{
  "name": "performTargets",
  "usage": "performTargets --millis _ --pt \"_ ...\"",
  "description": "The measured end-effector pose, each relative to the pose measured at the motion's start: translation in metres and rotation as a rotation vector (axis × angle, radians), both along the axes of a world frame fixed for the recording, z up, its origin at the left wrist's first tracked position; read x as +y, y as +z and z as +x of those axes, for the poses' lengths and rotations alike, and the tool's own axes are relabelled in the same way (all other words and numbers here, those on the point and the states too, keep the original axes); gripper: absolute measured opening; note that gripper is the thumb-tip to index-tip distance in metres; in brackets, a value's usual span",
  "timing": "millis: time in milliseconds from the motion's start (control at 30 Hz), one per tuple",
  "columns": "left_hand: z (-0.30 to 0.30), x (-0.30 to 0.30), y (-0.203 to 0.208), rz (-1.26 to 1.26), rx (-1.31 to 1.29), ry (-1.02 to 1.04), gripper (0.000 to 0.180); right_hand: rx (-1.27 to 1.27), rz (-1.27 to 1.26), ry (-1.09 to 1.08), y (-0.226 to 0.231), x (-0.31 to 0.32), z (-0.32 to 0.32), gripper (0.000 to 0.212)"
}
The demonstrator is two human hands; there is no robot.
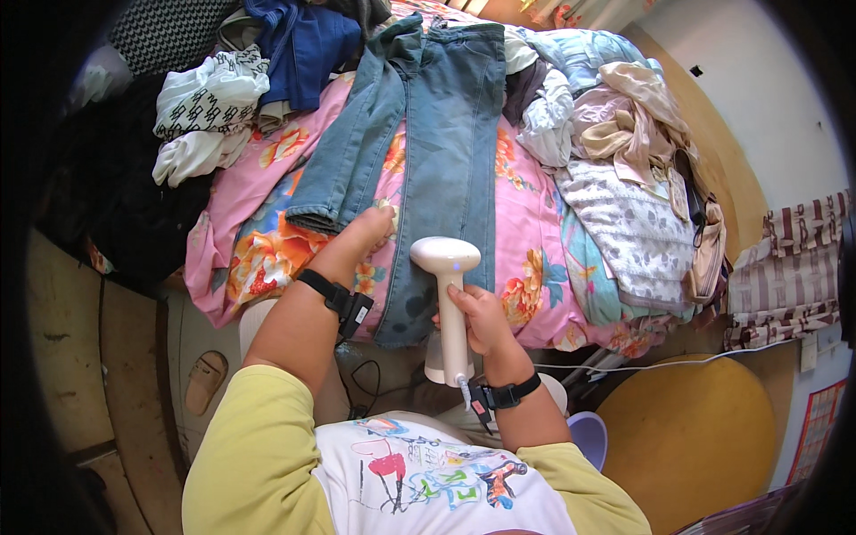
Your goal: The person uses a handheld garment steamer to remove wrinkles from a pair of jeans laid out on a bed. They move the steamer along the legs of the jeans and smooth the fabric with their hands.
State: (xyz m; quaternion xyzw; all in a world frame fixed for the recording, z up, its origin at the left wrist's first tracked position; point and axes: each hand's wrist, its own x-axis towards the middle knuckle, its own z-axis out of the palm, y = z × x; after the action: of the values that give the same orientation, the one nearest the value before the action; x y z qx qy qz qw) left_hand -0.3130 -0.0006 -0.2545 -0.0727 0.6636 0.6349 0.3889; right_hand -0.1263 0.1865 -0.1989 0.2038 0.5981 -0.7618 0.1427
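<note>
At about nine o'clock lies a dark heap of cloth (116,178) against the bed's left edge, and below it, near seven o'clock, a tan slipper (205,381) sits on the bare floor strip beside the bed. At ten to eleven o'clock a white patterned garment (207,102) and a navy blue garment (308,49) crowd the far left corner of the pink floral bedspread (526,241). The left hand (361,234), with a black wrist strap (334,299), lies flat with fingers extended, pressing on the hem of the left leg of the blue jeans (446,134), grasping nothing. The jeans run from twelve o'clock down the middle of the bed, the right leg hanging to the near edge, the left leg ending short of it. Just right of centre, the right hand (477,316) is closed around the handle of a cream handheld garment steamer (448,285), whose flat head sits against the lower right leg of the jeans; whether it touches the fabric I cannot tell. A white cord (642,366) runs from near the wrist toward three o'clock. Open bedspread shows only in narrow bands on either side of the jeans. From one to three o'clock a pile of pale clothes (624,143) and a grey-and-white printed blanket (633,232) fills the right side up to the bed's edge. At four to five o'clock a round yellow table (695,428) stands close to the near right corner.
</note>
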Motion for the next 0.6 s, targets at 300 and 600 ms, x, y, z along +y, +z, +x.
performTargets --millis 300,600 --pt "0.001 -0.003 -0.006 0.061 0.091 0.022 0.035 -0.013 -0.021 -0.064 0.006 0.027 0.055 0.032" --pt "0.003 -0.005 0.000 0.045 0.106 -0.013 0.030 0.019 -0.047 -0.192 0.002 0.056 0.075 0.032"
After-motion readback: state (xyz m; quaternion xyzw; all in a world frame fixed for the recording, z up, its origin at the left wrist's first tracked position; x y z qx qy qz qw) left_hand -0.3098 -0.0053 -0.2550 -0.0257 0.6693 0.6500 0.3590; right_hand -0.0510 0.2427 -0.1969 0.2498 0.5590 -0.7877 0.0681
